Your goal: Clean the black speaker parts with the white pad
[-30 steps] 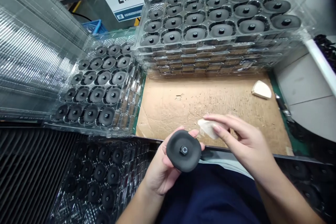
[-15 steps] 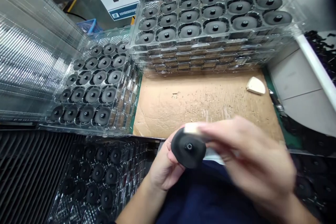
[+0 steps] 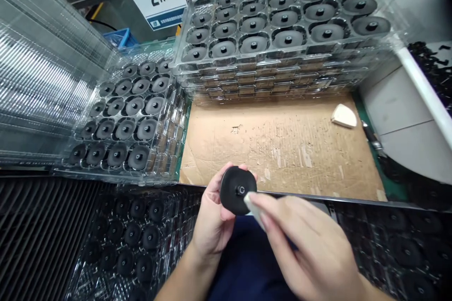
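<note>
A round black disc with a short hollow stem at its centre rests in my left hand, whose fingers wrap its rim from behind. My right hand is closed on a small off-white pad, pinched between thumb and fingers. One end of that pad meets the disc face just beside the stem. My right hand is slightly blurred, and its grip covers part of the pad. Both hands are above my lap, at the near edge of the cardboard sheet.
Stacked clear trays of similar discs stand at the back and left; more trays sit lower left. A cream wedge-shaped pad lies on the cardboard. At right, a white bin edges small black parts.
The disc in my left hand has shifted left and tilted differently. My right hand has moved down, bringing the pad from the disc's upper rim to beside its stem.
</note>
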Tool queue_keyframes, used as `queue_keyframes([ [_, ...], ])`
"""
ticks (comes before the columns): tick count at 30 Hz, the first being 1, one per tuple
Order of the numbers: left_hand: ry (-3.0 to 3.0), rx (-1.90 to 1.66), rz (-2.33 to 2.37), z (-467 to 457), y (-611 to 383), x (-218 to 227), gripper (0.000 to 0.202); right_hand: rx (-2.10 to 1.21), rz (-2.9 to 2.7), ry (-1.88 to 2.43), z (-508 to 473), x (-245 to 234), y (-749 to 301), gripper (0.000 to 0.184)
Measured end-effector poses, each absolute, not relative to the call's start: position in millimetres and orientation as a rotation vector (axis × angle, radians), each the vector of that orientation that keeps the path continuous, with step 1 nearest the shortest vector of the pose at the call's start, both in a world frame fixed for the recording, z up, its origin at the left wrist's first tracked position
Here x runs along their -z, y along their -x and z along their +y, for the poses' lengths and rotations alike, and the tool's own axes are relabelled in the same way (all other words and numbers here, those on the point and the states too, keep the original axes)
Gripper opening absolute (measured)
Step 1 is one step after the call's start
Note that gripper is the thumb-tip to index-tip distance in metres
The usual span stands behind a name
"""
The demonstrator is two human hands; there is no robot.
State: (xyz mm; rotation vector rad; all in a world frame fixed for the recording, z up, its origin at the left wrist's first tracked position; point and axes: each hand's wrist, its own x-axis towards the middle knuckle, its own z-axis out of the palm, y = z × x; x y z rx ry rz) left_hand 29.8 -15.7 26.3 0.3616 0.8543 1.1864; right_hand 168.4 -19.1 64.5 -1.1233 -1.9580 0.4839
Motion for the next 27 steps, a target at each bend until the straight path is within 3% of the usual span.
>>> queue_keyframes([
  [5, -0.312, -1.248, 0.793, -14, -36, -34, 0.049, -1.008, -1.684, 1.1, -18, -59, -183, 0.022],
  [11, -0.312, -1.249, 0.755, -12, -34, -36, 0.049, -1.213, -1.139, 1.434, -11, -8, -207, 0.024],
  [16, -0.298, -1.236, 0.751, -13, -36, -34, 0.05, -0.971, -1.309, 1.476, -9, -35, -207, 0.025],
  [20, -0.299, -1.19, 0.778, -15, -38, -36, 0.051, -0.652, -1.784, 1.12, -4, -72, -185, 0.03],
  [23, -0.303, -1.181, 0.788, -16, -34, -34, 0.052, -0.727, -2.021, 0.923, 1, -79, -174, 0.025],
  [27, -0.275, -1.151, 0.911, -18, -34, -31, 0.06, -0.753, -2.094, 1.022, 8, -77, -165, 0.024],
])
